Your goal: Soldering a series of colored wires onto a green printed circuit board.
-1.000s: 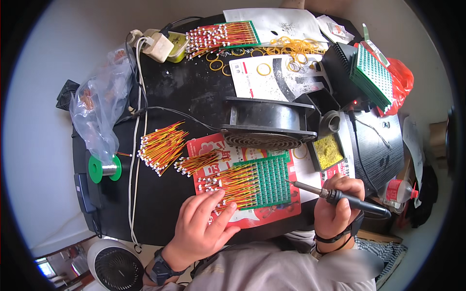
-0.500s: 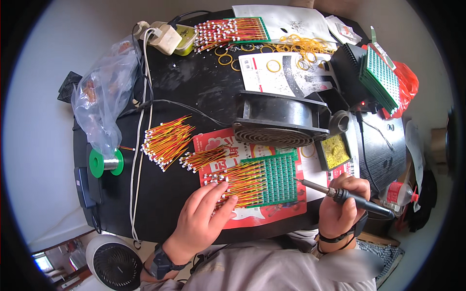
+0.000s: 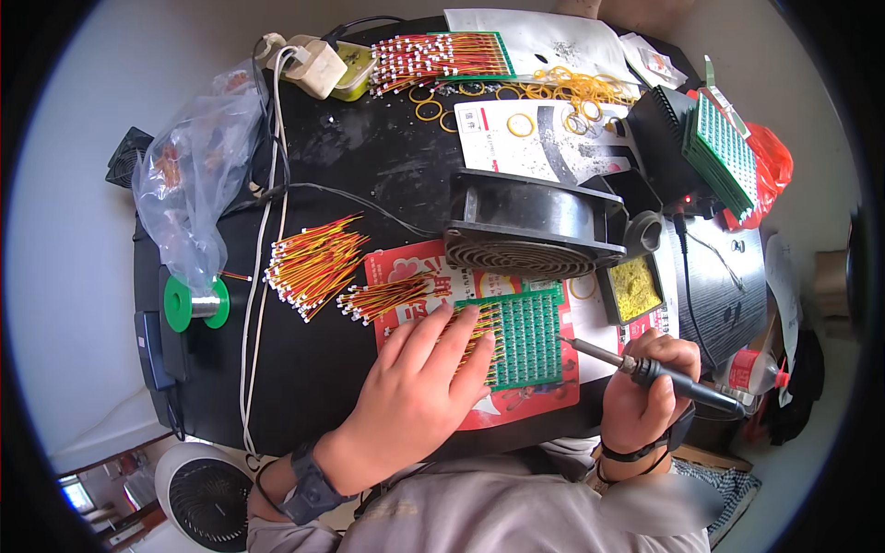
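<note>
A left hand (image 3: 403, 405) has slid toward two o'clock since half a second ago, its fingers now covering wires that lay in plain sight, while the right hand (image 3: 634, 417) stays almost where it was. Palm down and wearing a black wristwatch (image 3: 311, 487), the left hand has its fingers stretched out and slightly parted over the red and yellow wires (image 3: 497, 355). The right hand is wrapped around a black-handled soldering iron (image 3: 708, 395), its tip at the three o'clock edge of a green circuit board (image 3: 530, 339); whether tip and board touch cannot be told. The board lies on a red printed sheet (image 3: 502, 417), the wires running from it toward nine o'clock.

Clock positions here are taken from the board. A black square-framed fan (image 3: 535, 221) stands at twelve, and a tray holding a yellow sponge (image 3: 636, 288) sits at two. A small wire bundle (image 3: 383, 297) lies between nine and ten, a larger bundle (image 3: 315, 265) beyond it. Farther out are a green-ended solder spool (image 3: 196, 307) at nine, a clear plastic bag (image 3: 195, 175) at ten, yellow rubber bands (image 3: 579, 88) near twelve, a stack of green boards (image 3: 725, 152) between one and two, and a clear bottle (image 3: 756, 369) at three.
</note>
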Tool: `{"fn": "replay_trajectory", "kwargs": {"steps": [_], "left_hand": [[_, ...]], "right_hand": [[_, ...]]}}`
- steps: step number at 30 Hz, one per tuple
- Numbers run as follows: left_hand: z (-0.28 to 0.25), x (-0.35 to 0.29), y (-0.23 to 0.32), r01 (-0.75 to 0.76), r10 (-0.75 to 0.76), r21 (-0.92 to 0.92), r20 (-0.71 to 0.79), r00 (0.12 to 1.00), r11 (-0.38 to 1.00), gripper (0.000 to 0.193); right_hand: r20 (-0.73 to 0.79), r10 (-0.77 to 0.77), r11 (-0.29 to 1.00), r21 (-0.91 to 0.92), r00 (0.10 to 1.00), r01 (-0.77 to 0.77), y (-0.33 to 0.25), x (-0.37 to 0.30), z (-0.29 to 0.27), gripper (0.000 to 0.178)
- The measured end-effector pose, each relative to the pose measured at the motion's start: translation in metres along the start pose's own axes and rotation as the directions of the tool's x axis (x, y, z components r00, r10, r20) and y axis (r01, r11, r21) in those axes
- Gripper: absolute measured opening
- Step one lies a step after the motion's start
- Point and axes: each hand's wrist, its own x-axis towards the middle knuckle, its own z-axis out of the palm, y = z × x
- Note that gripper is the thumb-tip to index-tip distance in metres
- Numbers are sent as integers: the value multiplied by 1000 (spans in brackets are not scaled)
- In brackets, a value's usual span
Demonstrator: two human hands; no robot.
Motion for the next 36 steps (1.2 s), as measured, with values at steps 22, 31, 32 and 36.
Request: {"fn": "replay_trajectory", "kwargs": {"steps": [22,31,32,36], "left_hand": [[-24,-14,-55,315,-336,-119,-280,899,942,25],[-19,-19,-60,303,-310,-68,-189,932,951,14],[-18,-19,-61,286,-291,-57,-195,937,957,14],[-14,-17,-59,303,-313,-81,-206,927,950,13]], "right_hand": [[3,25,999,-48,1000,-25,1,-2,-5,38],[-48,28,999,-38,998,-30,3,-3,-1,43],[-67,16,999,-32,998,-18,3,-4,-1,43],[-72,-6,1000,-30,997,4,6,-4,0,42]]}}
